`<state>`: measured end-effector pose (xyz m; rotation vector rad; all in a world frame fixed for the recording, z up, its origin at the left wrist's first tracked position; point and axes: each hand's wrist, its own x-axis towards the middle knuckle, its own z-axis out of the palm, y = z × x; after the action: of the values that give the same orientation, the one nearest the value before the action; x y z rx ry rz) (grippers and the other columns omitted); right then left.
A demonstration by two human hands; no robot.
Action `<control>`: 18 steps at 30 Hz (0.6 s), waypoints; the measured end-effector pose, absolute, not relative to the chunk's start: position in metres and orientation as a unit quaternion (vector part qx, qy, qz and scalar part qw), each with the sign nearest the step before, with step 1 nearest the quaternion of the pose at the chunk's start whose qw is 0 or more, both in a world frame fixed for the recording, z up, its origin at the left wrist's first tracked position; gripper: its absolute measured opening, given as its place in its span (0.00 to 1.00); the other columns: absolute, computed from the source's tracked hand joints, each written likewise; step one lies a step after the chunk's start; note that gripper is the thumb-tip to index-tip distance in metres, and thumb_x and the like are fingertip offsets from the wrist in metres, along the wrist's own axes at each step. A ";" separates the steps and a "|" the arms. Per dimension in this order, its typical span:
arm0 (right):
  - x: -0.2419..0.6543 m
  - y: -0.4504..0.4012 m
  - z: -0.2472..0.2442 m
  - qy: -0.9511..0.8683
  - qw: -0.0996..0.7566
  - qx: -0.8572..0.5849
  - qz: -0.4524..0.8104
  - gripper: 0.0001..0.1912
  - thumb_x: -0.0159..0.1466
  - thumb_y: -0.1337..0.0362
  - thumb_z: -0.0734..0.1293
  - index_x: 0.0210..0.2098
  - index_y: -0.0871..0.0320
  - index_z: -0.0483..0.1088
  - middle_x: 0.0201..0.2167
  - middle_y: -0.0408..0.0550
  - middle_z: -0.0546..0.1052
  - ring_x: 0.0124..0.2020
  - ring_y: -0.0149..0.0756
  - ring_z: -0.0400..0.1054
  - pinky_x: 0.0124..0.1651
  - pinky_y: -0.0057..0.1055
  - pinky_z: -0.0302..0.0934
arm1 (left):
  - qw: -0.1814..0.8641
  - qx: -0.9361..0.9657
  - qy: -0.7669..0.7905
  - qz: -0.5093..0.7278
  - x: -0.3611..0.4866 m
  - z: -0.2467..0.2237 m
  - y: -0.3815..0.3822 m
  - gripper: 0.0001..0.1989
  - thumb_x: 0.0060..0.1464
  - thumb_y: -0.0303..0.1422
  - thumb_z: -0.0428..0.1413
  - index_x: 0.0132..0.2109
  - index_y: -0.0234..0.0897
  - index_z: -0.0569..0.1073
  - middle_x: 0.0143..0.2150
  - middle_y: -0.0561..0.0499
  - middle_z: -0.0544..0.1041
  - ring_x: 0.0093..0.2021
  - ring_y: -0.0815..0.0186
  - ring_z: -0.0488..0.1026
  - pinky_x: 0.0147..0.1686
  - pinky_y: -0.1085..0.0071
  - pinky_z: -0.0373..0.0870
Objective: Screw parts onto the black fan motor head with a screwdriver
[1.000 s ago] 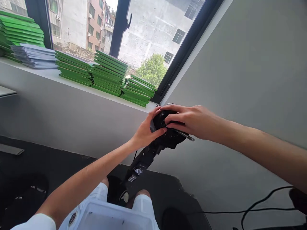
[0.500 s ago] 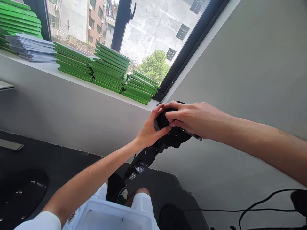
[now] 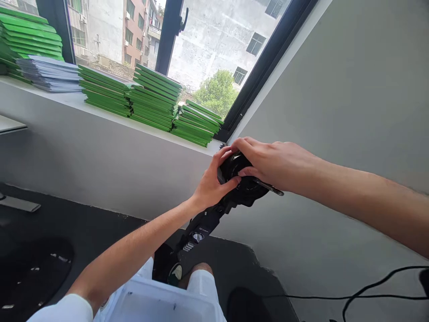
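Left hand (image 3: 212, 185) and right hand (image 3: 273, 163) both clasp the black device head (image 3: 244, 183) — advise firm, even grip, stem (image 3: 197, 232) braced steady between the knees.

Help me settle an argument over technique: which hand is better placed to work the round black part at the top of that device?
Probably the right hand: its fingers lie over the round black part, while the left hand grips that part's side, seemingly steadying the black device.

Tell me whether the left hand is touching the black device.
Touching. The head view shows the left hand wrapped against the round black device, thumb pressed on its side.
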<state>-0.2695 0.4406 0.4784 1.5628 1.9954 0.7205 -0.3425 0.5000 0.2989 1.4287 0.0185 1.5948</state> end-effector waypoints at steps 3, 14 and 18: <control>-0.276 0.443 0.478 0.698 0.257 0.621 0.248 0.23 0.65 0.57 0.64 0.58 0.54 0.63 0.59 0.52 0.72 0.33 0.38 0.71 0.25 0.34 0.53 | 0.468 0.584 0.021 0.663 -0.340 0.299 0.502 0.34 0.56 0.26 0.62 0.64 0.47 0.57 0.65 0.45 0.70 0.66 0.56 0.67 0.68 0.54 0.60; -0.249 0.462 0.478 0.705 0.158 0.644 0.252 0.29 0.62 0.47 0.64 0.59 0.52 0.67 0.59 0.55 0.72 0.34 0.41 0.71 0.29 0.36 0.55 | 0.312 0.663 0.087 0.675 -0.334 0.305 0.524 0.10 0.60 0.29 0.60 0.48 0.43 0.73 0.62 0.47 0.74 0.66 0.58 0.69 0.66 0.58 0.65; -0.240 0.458 0.475 0.711 0.111 0.648 0.249 0.38 0.59 0.43 0.66 0.65 0.51 0.62 0.63 0.54 0.71 0.40 0.46 0.72 0.32 0.37 0.57 | 0.318 0.656 0.116 0.674 -0.339 0.308 0.514 0.09 0.59 0.28 0.61 0.46 0.43 0.76 0.62 0.48 0.75 0.63 0.59 0.72 0.64 0.60 0.66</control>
<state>-0.2402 0.4577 0.4752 1.9047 2.0874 0.7320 -0.3393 0.5144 0.3085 1.7270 0.3040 1.7746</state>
